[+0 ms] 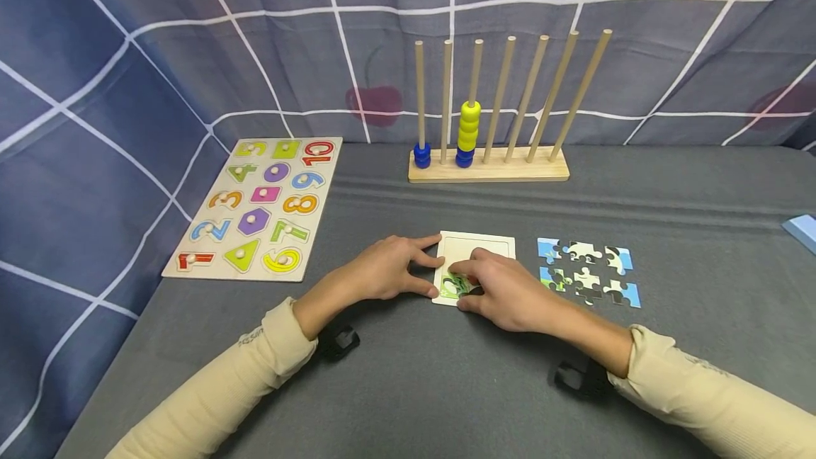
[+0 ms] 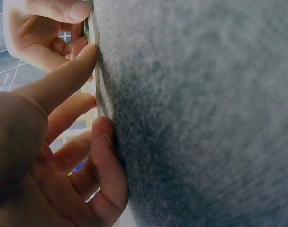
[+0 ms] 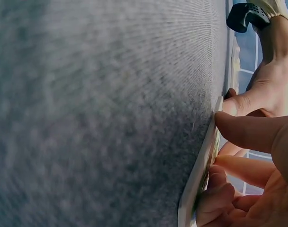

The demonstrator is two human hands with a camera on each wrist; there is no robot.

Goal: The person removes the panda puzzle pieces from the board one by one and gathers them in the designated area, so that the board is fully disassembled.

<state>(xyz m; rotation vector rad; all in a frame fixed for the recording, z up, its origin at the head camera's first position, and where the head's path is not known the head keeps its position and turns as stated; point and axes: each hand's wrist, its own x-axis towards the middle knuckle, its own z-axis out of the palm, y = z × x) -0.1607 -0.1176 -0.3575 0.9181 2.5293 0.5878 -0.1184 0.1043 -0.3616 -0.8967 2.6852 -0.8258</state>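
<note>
INSPECTOR: What surrounds you?
COLLEAGUE: On the grey table (image 1: 408, 388), the number board (image 1: 275, 211) lies at your left; the peg rack (image 1: 503, 170) stands at the back.
INSPECTOR: Your grip?
COLLEAGUE: Your left hand (image 1: 392, 268) is unclenched, fingertips against the puzzle tray (image 1: 474, 244), lying before you. Your right hand (image 1: 506, 292) touches its near part; whether it pinches anything, I cannot tell.
INSPECTOR: Smallest items?
COLLEAGUE: Loose puzzle pieces (image 1: 585, 253), right of it.

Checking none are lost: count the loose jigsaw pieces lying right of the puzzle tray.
6: three far-row pieces, three near-row pieces, each left, middle and right; the right hand may hide more.
</note>
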